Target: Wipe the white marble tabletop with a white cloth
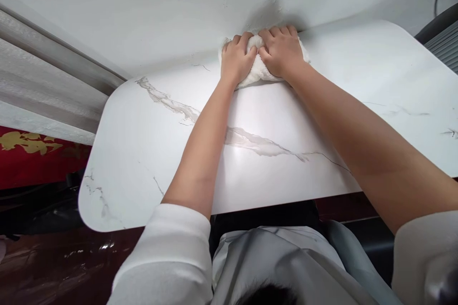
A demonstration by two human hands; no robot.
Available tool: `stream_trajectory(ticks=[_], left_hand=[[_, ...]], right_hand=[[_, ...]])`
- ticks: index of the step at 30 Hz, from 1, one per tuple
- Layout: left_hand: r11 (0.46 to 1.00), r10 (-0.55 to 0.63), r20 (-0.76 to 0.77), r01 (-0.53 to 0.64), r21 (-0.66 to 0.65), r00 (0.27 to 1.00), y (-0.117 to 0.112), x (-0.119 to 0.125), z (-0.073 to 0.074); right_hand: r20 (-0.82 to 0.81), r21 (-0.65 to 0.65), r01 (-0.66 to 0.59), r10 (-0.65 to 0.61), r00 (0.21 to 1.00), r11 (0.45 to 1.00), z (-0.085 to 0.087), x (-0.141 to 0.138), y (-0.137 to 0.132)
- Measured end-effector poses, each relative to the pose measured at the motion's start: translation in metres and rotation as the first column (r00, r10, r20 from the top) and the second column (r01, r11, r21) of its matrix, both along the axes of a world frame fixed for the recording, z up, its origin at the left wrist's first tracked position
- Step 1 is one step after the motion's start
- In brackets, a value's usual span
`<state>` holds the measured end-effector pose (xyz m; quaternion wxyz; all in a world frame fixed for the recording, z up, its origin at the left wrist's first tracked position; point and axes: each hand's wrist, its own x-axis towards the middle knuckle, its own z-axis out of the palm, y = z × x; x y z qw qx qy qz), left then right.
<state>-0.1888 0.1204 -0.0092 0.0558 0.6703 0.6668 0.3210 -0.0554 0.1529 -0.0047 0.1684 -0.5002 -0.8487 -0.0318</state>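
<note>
A white fluffy cloth (258,72) lies bunched at the far edge of a white marble-patterned table (150,152), where the top meets the pale wall. My left hand (236,57) presses down on the cloth's left part, fingers curled over it. My right hand (281,50) grips the cloth's right part, fingers bent over the top and touching the left hand. Both arms stretch straight out across the table. Most of the cloth is hidden under the hands.
A pale wall (161,9) rises right behind the table. A grey window frame or ledge (53,57) runs at the left, with a red and gold item (32,152) below it. A dark object (442,33) stands at the far right. The floor below is dark brown.
</note>
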Motion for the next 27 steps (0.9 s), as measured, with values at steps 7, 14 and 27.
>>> stream_trajectory(ticks=[7, 14, 27], left_hand=[[0.999, -0.023, 0.027, 0.023, -0.036, 0.999, 0.009, -0.004, -0.003], [0.999, 0.003, 0.052, -0.001, -0.045, 0.999, -0.006, 0.001, -0.003], [0.999, -0.014, -0.078, 0.010, -0.054, 0.997, -0.096, 0.015, -0.005]], right_hand=[[0.034, 0.063, -0.002, 0.000, 0.999, 0.998, -0.003, -0.001, 0.005], [0.051, 0.001, -0.016, 0.016, 0.999, 1.000, -0.005, 0.003, -0.003], [-0.061, 0.062, -0.163, 0.166, 0.984, 0.985, -0.016, 0.027, -0.083]])
